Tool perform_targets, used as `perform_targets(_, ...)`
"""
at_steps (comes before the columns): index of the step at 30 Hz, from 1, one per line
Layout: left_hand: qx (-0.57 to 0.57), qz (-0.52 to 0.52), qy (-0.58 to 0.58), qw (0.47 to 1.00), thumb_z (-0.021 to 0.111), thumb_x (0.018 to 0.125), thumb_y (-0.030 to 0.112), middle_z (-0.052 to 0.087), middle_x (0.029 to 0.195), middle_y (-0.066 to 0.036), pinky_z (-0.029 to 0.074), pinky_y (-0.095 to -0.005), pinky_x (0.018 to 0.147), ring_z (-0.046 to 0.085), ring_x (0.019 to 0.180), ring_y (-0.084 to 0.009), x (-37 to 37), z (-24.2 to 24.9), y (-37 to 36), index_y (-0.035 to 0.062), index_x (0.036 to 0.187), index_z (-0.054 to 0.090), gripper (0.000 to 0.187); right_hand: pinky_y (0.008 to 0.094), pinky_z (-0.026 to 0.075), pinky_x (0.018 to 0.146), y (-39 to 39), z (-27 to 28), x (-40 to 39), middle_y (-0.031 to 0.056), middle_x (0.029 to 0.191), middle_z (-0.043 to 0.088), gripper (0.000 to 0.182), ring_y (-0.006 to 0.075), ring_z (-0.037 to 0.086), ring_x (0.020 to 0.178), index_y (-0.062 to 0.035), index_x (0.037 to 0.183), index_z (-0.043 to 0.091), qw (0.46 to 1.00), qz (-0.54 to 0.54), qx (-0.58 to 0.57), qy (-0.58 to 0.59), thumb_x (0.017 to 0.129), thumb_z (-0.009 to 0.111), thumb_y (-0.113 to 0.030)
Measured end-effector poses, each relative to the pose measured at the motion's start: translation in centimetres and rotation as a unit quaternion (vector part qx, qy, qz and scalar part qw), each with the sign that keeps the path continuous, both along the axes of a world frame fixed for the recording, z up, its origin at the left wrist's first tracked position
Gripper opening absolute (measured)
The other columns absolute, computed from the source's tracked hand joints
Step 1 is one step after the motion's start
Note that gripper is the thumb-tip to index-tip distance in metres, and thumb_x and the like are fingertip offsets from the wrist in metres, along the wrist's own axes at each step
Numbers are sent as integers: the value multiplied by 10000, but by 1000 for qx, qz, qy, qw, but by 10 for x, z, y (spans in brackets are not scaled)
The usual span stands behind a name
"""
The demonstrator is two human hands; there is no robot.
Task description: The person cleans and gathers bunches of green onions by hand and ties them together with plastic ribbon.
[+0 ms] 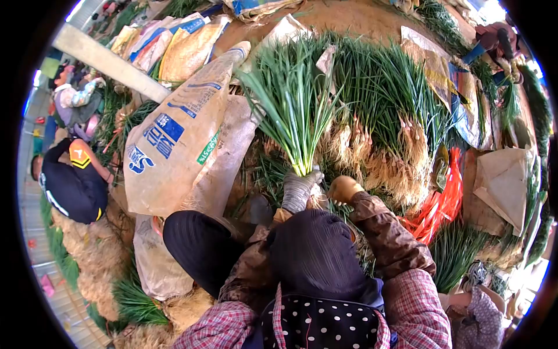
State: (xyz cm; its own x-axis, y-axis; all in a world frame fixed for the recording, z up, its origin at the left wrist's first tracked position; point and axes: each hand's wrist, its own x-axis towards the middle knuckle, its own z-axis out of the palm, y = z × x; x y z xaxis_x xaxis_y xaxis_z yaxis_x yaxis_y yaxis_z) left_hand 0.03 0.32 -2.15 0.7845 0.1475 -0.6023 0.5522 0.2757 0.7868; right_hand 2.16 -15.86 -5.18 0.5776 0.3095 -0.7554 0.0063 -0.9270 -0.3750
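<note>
In the head view my left hand [300, 189], in a grey glove, is wrapped round the lower stems of a bunch of green onions [295, 110]. Their green leaves fan upward, and the pale roots [318, 199] show below the fist. Just right of those roots is my right hand [344, 189], in a tan glove, with its fingers curled in. Whatever it may hold is hidden. Beyond it, several more bunches of green onions [372, 87] lie side by side, leaves away from me, with their straw-coloured roots [401, 171] towards me.
A large printed sack [180, 134] lies to the left. Red plastic strips [437, 203] lie on the right, near a beige sheet [504, 189]. A person in dark clothes [72, 180] sits at far left; another person [497, 43] bends at upper right. A pale beam [110, 63] crosses upper left.
</note>
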Motion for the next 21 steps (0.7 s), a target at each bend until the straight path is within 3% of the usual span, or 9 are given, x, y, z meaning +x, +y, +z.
perform_targets(1,-44,20,-11,999,701,743,24,651,685,-107,527,-291,524,616,551,-168,2,6,-2,-59,887,626,182,296,552,697,2,-17,21,68,872,708,133,153,657,739,-127,964,700,995,-63,-70,24,882,626,-201)
perform_targets(2,-37,23,61,997,708,748,11,640,650,-99,514,-290,448,602,517,-160,4,12,-2,-40,873,635,154,297,538,584,-16,-12,17,33,779,694,126,123,624,630,-134,983,676,957,-94,23,-273,904,595,-189)
perform_targets(4,-33,-9,122,992,735,746,35,642,652,-106,464,-276,390,589,479,-165,2,-15,4,-26,900,622,201,291,436,390,-25,-7,60,-9,624,599,161,104,476,424,-145,928,643,885,-194,19,-422,951,501,-217)
perform_targets(8,-68,-56,101,991,772,743,103,640,645,-91,434,-267,354,557,442,-146,-2,-15,8,-6,868,639,212,377,532,697,-39,-6,143,118,858,686,250,273,664,787,-124,1086,650,911,-2,-226,-346,897,575,-269)
perform_targets(9,-80,-65,86,991,780,742,121,638,642,-84,432,-266,351,549,436,-139,-2,-11,8,-1,853,647,212,387,532,758,-30,14,146,129,908,690,268,298,665,861,-117,1090,652,923,-219,-130,-288,884,597,-278)
perform_targets(10,-39,-79,141,986,801,730,148,632,630,-82,417,-261,348,534,418,-129,2,-6,7,3,856,650,245,379,523,823,-27,19,151,136,980,685,250,298,656,933,-97,1032,666,927,-234,-140,-256,874,617,-285)
perform_targets(14,-59,-47,143,987,814,706,150,616,615,-86,433,-263,361,529,407,-145,5,-10,7,4,829,639,258,352,550,722,-20,54,132,122,932,690,234,234,676,803,-99,949,689,946,-276,-102,-137,841,666,-305)
perform_targets(17,26,-73,119,990,816,689,152,611,621,-106,443,-273,365,552,441,-150,9,-28,5,-36,899,611,349,341,539,612,-8,57,59,107,773,675,223,201,653,666,-98,902,662,949,-174,-46,-257,818,694,-301)
perform_targets(21,108,-67,141,982,841,664,204,637,625,-124,406,-212,335,546,414,-122,11,22,-7,-100,914,605,459,332,514,522,1,56,-41,101,640,626,246,180,595,540,-60,1002,626,946,-66,165,-270,881,617,-274)
